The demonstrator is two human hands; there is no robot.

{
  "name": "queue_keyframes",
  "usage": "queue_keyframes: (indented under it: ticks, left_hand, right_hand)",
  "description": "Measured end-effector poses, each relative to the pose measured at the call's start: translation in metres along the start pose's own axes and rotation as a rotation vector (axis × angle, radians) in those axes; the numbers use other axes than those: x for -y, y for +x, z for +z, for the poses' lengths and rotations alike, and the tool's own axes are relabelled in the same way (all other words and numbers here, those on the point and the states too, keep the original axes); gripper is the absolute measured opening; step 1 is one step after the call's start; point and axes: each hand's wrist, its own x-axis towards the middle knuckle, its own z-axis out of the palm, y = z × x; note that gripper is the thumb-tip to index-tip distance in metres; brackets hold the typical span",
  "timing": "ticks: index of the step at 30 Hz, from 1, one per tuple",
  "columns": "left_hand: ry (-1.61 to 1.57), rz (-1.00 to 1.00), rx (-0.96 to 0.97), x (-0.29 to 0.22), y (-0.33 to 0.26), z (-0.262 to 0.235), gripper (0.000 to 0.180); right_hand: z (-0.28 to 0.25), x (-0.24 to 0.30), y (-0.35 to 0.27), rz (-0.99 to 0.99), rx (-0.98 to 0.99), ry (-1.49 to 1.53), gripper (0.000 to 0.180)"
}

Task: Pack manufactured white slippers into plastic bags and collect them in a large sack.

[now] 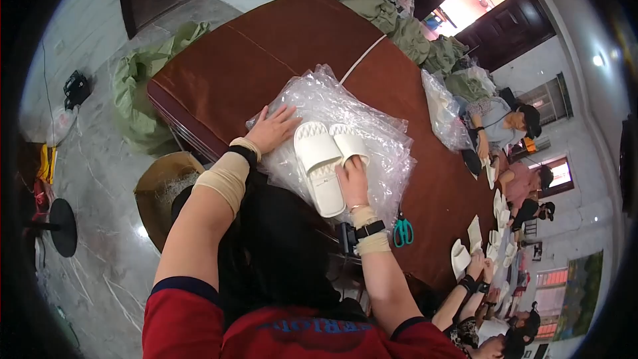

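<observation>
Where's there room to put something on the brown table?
The biggest bare patch is the table beyond the clear plastic, left of the white strip. A smaller one lies between plastic and bulging clear bag. It's crowded at the slippers, left hand and right hand, and along the right edge.

Left hand [271,131]: palm down, splayed, farther. Right hand [354,185]: nearer, thumb [341,174] on its left side. Forearms [209,219]: two, angled inward from the near side.
</observation>
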Motion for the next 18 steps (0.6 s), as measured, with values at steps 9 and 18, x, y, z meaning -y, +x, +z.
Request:
queue_keyframes:
  ticks: [9, 18]
  left_hand:
    - [-0.21, -0.116, 0.02, 0.007, -0.001, -0.042, 0.04]
    - [-0.433, 0.221, -0.156, -0.128, -0.042, -0.058, 0.026]
  right_hand:
    - [-0.059, -0.009, -0.043, -0.138, 0.215, -0.025, 0.034]
    - [-0.116, -0.091, -0.11, 0.281, -0.177, -0.234, 0.035]
